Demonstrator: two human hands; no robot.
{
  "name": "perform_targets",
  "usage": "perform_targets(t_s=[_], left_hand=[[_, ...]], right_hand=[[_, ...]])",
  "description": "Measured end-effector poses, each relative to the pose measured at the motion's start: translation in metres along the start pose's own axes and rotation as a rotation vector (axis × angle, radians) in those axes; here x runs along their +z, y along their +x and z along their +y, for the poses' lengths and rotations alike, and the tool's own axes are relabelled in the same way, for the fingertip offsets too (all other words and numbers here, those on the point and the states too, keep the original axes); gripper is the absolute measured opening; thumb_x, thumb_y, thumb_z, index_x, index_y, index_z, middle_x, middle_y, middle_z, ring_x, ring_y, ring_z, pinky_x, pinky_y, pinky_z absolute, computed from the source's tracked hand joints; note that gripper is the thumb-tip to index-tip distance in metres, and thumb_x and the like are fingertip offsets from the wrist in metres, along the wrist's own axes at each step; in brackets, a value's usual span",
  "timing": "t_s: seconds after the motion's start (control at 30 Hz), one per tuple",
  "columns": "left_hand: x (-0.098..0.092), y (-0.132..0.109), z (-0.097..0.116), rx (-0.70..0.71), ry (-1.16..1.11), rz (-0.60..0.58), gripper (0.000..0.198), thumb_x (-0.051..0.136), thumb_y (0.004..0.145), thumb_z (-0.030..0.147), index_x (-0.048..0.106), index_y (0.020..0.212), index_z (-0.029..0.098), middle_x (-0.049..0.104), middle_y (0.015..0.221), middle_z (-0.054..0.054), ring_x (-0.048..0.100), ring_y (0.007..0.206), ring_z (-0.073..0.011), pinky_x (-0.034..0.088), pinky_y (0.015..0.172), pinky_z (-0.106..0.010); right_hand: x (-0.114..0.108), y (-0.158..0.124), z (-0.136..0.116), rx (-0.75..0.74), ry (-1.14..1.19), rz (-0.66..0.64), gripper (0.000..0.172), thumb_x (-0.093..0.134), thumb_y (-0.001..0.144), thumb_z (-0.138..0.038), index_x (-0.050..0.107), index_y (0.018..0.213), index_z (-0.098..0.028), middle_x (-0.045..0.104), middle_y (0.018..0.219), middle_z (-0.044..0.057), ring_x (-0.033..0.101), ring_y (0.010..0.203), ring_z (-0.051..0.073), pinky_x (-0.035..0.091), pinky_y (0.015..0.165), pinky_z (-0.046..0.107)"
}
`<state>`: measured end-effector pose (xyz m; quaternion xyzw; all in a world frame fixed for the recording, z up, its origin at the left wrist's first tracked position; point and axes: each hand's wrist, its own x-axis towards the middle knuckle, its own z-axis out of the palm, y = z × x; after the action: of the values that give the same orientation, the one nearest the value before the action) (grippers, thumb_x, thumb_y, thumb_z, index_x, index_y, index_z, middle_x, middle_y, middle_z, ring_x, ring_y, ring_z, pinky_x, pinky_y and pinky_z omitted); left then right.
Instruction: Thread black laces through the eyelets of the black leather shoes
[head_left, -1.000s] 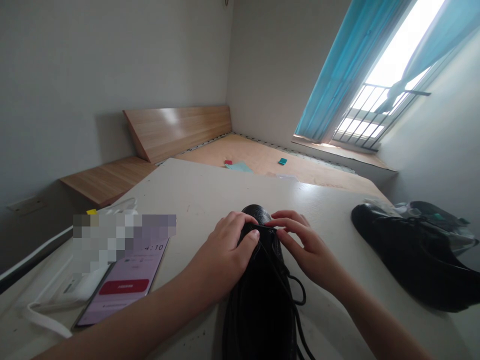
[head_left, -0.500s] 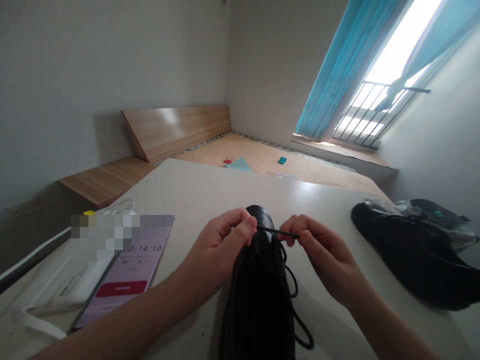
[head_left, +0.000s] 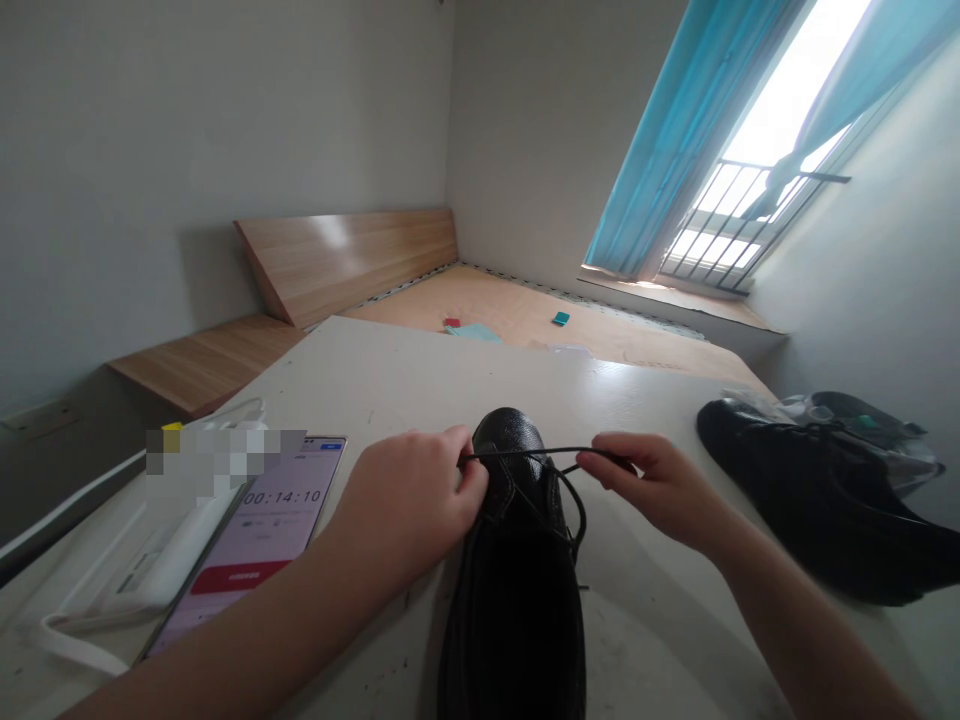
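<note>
A black leather shoe [head_left: 517,600] stands on the white table with its toe pointing away from me. Its black shoelace [head_left: 536,452] is stretched nearly level across the front of the shoe. On the left of the toe, my left hand [head_left: 420,485] is closed on one part of the lace. To the right, my right hand [head_left: 645,485] pinches the lace between thumb and fingers, apart from the shoe. A slack loop of lace hangs down the shoe's right side. The fingertips of my left hand are partly hidden.
Another black shoe [head_left: 817,500] lies at the right, with clear plastic by it. At the left are a phone [head_left: 255,540] showing a timer and a white power strip [head_left: 142,570] with cables. Beyond the table [head_left: 405,370] is a bed board [head_left: 517,300] bearing small coloured pieces.
My hands have moved apart, the left one turning back-up and shifting left. More lace is stretched between them, and the loop hanging on the right has become shorter.
</note>
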<state>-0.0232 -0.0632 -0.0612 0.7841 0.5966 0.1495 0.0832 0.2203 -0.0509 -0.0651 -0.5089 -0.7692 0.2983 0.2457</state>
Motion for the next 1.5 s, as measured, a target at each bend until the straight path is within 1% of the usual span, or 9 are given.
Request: perform_targets(t_s=[0.17, 0.27, 0.33, 0.43, 0.63, 0.8, 1.03, 1.33, 1.5], left_hand=[[-0.009, 0.0, 0.001, 0.197, -0.424, 0.252, 0.022, 0.046, 0.087, 0.029, 0.052, 0.067, 0.02, 0.06, 0.076, -0.002, 0.054, 0.085, -0.0216, 0.039, 0.08, -0.035], [-0.013, -0.001, 0.004, 0.215, -0.831, 0.237, 0.022, 0.046, 0.09, 0.027, 0.054, 0.071, 0.02, 0.064, 0.089, 0.0, 0.055, 0.09, -0.0171, 0.041, 0.085, -0.03], [-0.013, -0.002, 0.006, 0.165, -1.058, 0.152, 0.027, 0.043, 0.092, 0.03, 0.051, 0.069, 0.02, 0.06, 0.073, 0.003, 0.057, 0.074, -0.0138, 0.044, 0.077, -0.028], [-0.011, -0.003, 0.005, 0.083, -1.003, 0.133, 0.032, 0.043, 0.092, 0.036, 0.041, 0.063, 0.021, 0.039, 0.053, 0.007, 0.045, 0.052, -0.011, 0.041, 0.059, -0.024], [-0.002, 0.0, 0.0, 0.052, -0.204, 0.166, 0.011, 0.048, 0.086, 0.033, 0.048, 0.082, 0.023, 0.058, 0.07, 0.004, 0.051, 0.057, -0.0149, 0.029, 0.054, -0.027], [0.003, 0.004, -0.001, -0.015, -0.005, -0.014, 0.023, 0.038, 0.09, 0.033, 0.055, 0.104, 0.026, 0.067, 0.072, -0.002, 0.062, 0.065, -0.0247, 0.027, 0.054, -0.029], [-0.002, 0.002, -0.001, 0.012, -0.289, 0.046, 0.024, 0.042, 0.09, 0.04, 0.062, 0.099, 0.03, 0.069, 0.075, 0.003, 0.061, 0.063, -0.0192, 0.036, 0.058, -0.029], [-0.004, -0.001, 0.002, 0.101, -0.755, 0.057, 0.02, 0.052, 0.089, 0.033, 0.071, 0.09, 0.026, 0.069, 0.077, 0.004, 0.061, 0.069, -0.0125, 0.042, 0.058, -0.022], [-0.006, -0.005, 0.006, 0.096, -0.951, 0.053, 0.022, 0.052, 0.091, 0.031, 0.071, 0.098, 0.027, 0.071, 0.086, 0.003, 0.064, 0.081, -0.0139, 0.046, 0.07, -0.023]], right_hand=[[-0.003, 0.001, -0.008, -0.102, 0.602, 0.408, 0.036, 0.067, 0.08, -0.032, 0.052, 0.05, -0.019, 0.06, 0.09, 0.003, 0.054, 0.085, 0.017, 0.046, 0.071, 0.027], [-0.011, -0.002, -0.018, -0.033, 1.043, 0.382, 0.042, 0.069, 0.076, -0.035, 0.043, 0.047, -0.019, 0.054, 0.069, 0.001, 0.056, 0.068, 0.014, 0.052, 0.063, 0.027], [-0.015, -0.005, -0.022, -0.014, 1.159, 0.294, 0.044, 0.067, 0.078, -0.037, 0.039, 0.049, -0.019, 0.039, 0.054, -0.004, 0.038, 0.045, 0.008, 0.041, 0.042, 0.019], [-0.016, -0.009, -0.022, -0.016, 0.953, 0.251, 0.041, 0.062, 0.082, -0.043, 0.044, 0.054, -0.019, 0.041, 0.056, -0.004, 0.023, 0.041, 0.006, 0.026, 0.035, 0.018], [0.006, -0.007, -0.01, 0.092, 0.067, 0.032, 0.028, 0.058, 0.086, -0.047, 0.06, 0.097, -0.021, 0.063, 0.082, 0.003, 0.055, 0.074, 0.017, 0.045, 0.066, 0.028], [0.007, -0.005, -0.011, 0.128, -0.131, -0.153, 0.034, 0.047, 0.091, -0.048, 0.054, 0.072, -0.02, 0.043, 0.061, -0.003, 0.039, 0.059, 0.012, 0.033, 0.055, 0.026], [0.001, -0.001, -0.004, -0.02, 0.025, 0.337, 0.027, 0.051, 0.087, -0.035, 0.048, 0.065, -0.019, 0.042, 0.067, -0.002, 0.04, 0.064, 0.013, 0.034, 0.061, 0.027], [0.01, 0.004, 0.005, 0.108, 0.202, 0.246, 0.023, 0.059, 0.079, -0.032, 0.054, 0.061, -0.018, 0.05, 0.059, -0.001, 0.045, 0.058, 0.014, 0.036, 0.054, 0.026], [0.0, 0.009, 0.01, 0.125, 0.294, 0.448, 0.024, 0.057, 0.083, -0.036, 0.057, 0.067, -0.018, 0.057, 0.064, 0.0, 0.05, 0.061, 0.013, 0.042, 0.059, 0.025]])
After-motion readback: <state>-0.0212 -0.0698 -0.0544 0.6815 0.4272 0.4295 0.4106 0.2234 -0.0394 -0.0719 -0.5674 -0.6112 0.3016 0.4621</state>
